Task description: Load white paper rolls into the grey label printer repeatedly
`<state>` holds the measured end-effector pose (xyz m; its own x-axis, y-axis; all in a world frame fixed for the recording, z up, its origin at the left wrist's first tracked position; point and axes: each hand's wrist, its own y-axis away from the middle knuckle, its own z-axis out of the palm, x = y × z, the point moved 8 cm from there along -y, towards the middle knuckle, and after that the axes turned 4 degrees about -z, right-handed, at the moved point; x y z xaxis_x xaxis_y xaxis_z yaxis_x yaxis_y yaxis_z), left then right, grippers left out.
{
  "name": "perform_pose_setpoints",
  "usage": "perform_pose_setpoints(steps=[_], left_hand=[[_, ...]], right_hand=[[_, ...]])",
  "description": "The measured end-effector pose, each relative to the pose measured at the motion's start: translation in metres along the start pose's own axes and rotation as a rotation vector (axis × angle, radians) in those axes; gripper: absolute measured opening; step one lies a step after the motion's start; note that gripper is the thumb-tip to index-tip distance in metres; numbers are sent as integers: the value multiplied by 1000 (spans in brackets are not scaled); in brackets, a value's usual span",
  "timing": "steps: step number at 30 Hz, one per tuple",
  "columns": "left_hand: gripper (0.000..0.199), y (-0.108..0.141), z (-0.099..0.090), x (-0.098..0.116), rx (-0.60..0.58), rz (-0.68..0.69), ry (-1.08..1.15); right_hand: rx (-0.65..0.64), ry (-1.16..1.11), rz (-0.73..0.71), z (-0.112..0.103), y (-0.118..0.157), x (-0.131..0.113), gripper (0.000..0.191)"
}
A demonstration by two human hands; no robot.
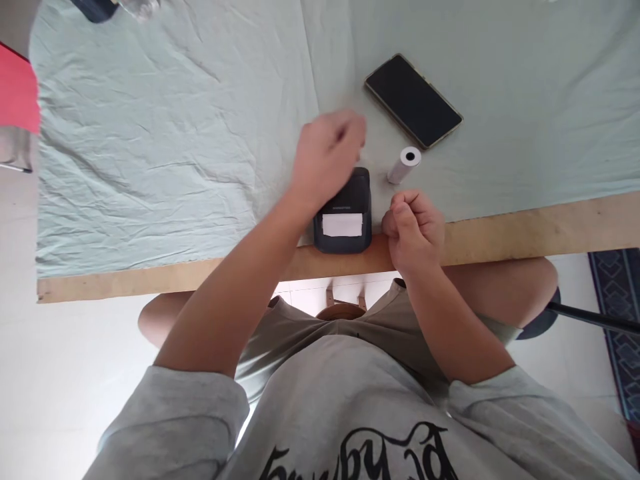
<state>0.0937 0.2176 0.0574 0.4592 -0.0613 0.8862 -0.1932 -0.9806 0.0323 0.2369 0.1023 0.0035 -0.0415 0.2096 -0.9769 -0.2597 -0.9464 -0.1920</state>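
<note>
A small black receipt printer (pixel 369 235) lies at the table's front edge, with a white paper strip (pixel 342 225) showing across its lower face. My left hand (pixel 330 152) is above the printer's far left part and covers some of it. Its fingers are curled in and slightly blurred, so their contents are hidden. Just right of the printer, my right hand (pixel 416 230) is closed with the thumb against the curled fingers; whether anything is inside cannot be seen. Beyond that hand a roll of white paper (pixel 401 168) with a dark core is tilted.
Farther back on the right lies a dark-screened phone (pixel 415 100) in a case. A pale green cloth (pixel 175 147) covers the table, with a bare wooden front edge (pixel 540 230). At the far left corner are a dark object (pixel 96 9) and a clear one (pixel 141 8), both cut off.
</note>
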Motion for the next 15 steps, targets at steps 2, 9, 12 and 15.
perform_pose_setpoints(steps=[2, 9, 12, 15], left_hand=[[39, 13, -28, -8, 148, 63, 152], [36, 84, -51, -53, 38, -67, -115], [75, 100, -32, -49, -172, 21, -303], [91, 108, -22, -52, -248, 56, -424]], right_hand=[[-5, -26, -3, 0, 0, -2, 44], [-49, -16, 25, 1, 4, -3, 48], [-41, 6, 23, 1, 4, -4, 41], [-27, -6, 35, 2, 3, -3, 35]])
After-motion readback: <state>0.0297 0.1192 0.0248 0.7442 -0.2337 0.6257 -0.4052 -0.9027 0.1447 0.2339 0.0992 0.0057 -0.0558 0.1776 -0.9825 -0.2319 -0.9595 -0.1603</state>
